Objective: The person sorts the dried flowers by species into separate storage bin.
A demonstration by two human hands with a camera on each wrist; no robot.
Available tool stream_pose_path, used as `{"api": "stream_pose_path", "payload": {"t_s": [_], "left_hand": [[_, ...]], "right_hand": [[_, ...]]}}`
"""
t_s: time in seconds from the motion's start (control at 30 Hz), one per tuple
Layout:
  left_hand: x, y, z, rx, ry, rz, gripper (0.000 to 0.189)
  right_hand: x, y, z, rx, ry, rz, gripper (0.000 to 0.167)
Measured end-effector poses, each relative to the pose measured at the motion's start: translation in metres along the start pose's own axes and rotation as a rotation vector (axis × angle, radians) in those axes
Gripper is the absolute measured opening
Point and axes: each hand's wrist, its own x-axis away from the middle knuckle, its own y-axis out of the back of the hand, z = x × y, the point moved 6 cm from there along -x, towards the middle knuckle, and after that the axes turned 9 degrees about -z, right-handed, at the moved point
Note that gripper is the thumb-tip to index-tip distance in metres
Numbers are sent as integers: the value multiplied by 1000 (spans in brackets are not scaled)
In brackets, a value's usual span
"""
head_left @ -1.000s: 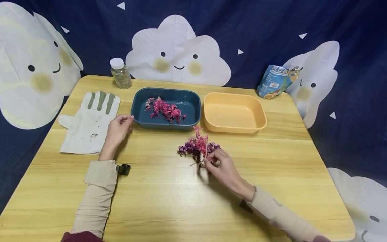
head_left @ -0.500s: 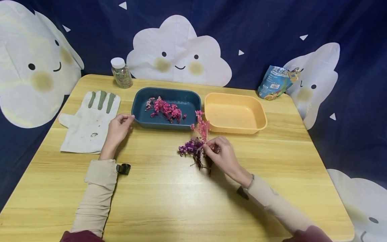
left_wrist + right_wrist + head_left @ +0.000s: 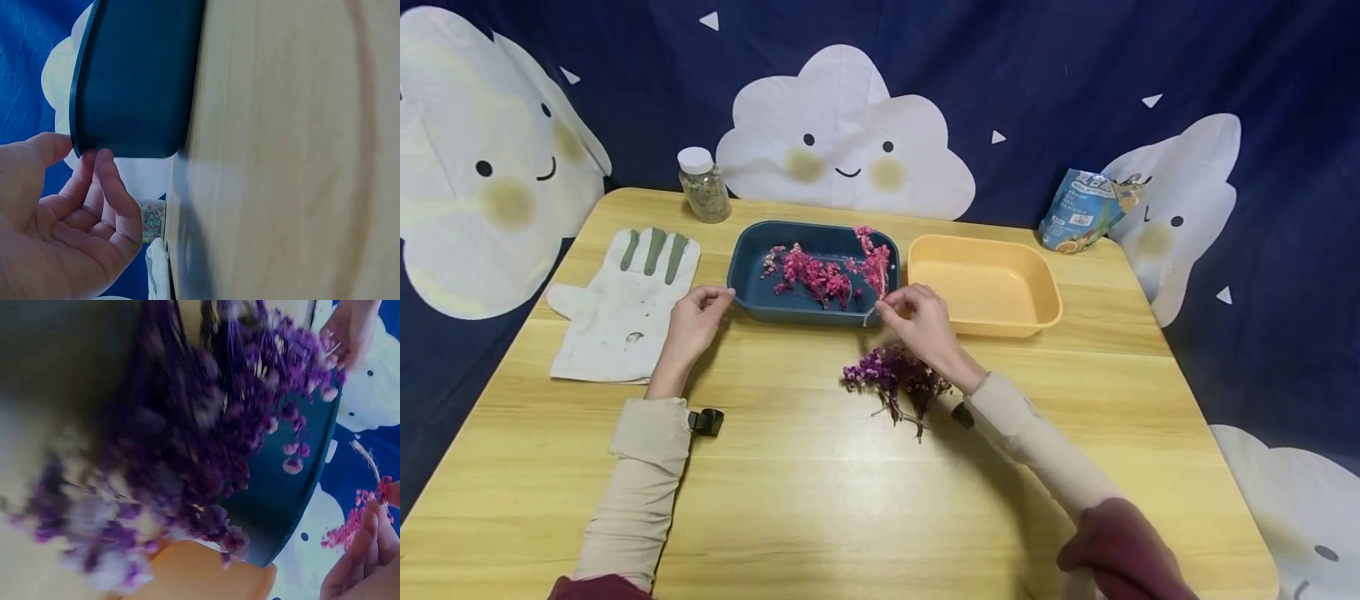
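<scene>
My right hand [image 3: 920, 325] pinches a small bunch of pink dried flowers [image 3: 874, 265] by its stems, with a pale string end showing near the fingertips. The blossoms hang over the right end of a dark teal basin [image 3: 805, 315]. Inside the basin lie more pink dried flowers [image 3: 814, 275]. At its left end my left hand [image 3: 695, 323] grips the rim between thumb and fingers, as the left wrist view also shows. Purple dried flowers [image 3: 891, 377] lie on the table below my right hand; in the right wrist view they fill the foreground, partly blurred.
A yellow basin [image 3: 988, 287] stands just right of the teal one. White gloves [image 3: 610, 321] with green finger strips lie at left. Behind stand a white-capped jar [image 3: 706, 187] and, at right, a blue pouch [image 3: 1082, 212]. A dark cloud-print cloth hangs behind the table.
My right hand has lifted the pink flowers off the purple ones and carried them forward and left to above the teal basin. The left hand has stayed at the rim.
</scene>
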Motion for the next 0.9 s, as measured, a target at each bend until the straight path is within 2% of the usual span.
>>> {"api": "stream_pose_path", "payload": {"t_s": [0.23,0.37,0.63,0.77,0.9], "left_hand": [[1,0,3,5,3,2,47],[1,-1,3,21,0,-2,45],[-1,-1,3,9,-6,-9,45],[-1,-1,2,7,-2,-6,44],[0,1,1,0,0,-8,44]], "right_hand": [[-32,-27,-2,82,-11,87,15],[-42,-41,-2,153,-39,165,18],[-49,-62,-6,287,-65,300,18],[-50,-65,-9,321,-68,327,19],[-49,-63,-10,300,-74,314,19]]}}
